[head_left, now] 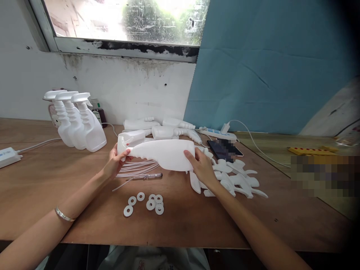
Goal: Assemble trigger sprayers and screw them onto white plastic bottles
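Both my hands hold a white spray bottle (174, 154) sideways above the table. My left hand (116, 161) grips its trigger head (121, 144) at the left end, the thumb near the neck. Around the base at the right end my right hand (200, 163) is closed, thumb on the near side. Behind it lie several white bottles (164, 132) without heads. Below it are a bundle of thin white tubes (140, 167) and a screwdriver (147, 176). Several white ring washers (151, 204) lie nearer me. White trigger heads (230, 178) are piled beside my right hand.
At the left stand three spray bottles (94, 133) with heads on, a dark bottle (99, 116) behind them. A power strip (218, 133) with a plugged-in charger lies at the back right, near a dark phone (218, 150). Another white power strip (8, 156) is at the left edge.
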Motion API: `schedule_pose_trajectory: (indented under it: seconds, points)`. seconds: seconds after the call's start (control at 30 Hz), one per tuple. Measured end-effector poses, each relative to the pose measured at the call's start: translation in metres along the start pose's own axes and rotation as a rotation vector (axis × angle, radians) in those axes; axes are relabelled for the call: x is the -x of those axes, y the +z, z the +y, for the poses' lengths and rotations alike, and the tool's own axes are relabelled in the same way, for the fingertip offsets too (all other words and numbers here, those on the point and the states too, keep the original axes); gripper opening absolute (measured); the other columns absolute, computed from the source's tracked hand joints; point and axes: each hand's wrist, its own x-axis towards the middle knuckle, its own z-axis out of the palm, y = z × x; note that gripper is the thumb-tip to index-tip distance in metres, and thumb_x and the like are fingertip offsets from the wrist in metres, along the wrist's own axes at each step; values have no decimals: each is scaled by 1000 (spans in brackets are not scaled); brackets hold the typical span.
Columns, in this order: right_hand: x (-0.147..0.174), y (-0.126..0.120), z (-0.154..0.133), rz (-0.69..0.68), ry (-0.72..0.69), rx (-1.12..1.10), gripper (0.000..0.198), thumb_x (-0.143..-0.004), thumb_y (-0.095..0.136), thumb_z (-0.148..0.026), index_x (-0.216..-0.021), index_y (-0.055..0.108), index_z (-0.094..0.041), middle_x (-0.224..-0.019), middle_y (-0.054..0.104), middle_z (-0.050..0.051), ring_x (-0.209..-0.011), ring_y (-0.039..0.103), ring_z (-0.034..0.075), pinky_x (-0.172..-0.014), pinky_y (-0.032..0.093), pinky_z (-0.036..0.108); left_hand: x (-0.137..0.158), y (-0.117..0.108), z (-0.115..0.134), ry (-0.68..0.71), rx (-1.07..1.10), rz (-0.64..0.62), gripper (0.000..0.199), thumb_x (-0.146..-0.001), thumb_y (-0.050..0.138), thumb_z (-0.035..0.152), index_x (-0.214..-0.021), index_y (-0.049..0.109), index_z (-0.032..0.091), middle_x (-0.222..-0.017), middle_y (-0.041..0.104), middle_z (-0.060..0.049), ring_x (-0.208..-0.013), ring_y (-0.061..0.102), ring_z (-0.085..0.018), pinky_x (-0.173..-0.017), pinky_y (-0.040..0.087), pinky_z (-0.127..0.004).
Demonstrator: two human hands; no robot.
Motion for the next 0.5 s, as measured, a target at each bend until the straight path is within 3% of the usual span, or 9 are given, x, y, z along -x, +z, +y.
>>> schedule_pose_trajectory:
  seconds: [0.17, 0.5]
  points:
    - [-1, 0, 3, -81, 75, -89, 44, -79, 39, -60, -65, 47, -19, -51, 42, -4, -45, 40, 11, -42, 27, 23, 3, 3, 4, 97, -64, -14, 29, -66, 69, 20, -89, 52, 17, -83, 53, 1, -61, 51, -6, -51, 45, -15]
    - [-4, -2, 5, -278, 274, -309, 49, -77, 39, -61, -54, 46, -17, -38, 40, -4, -31, 33, 8, -33, 21, 22, 9, 7, 8, 228, -156, -3, 28, -65, 69, 22, -87, 51, 20, -73, 55, 2, -53, 48, -8, -49, 41, -20]
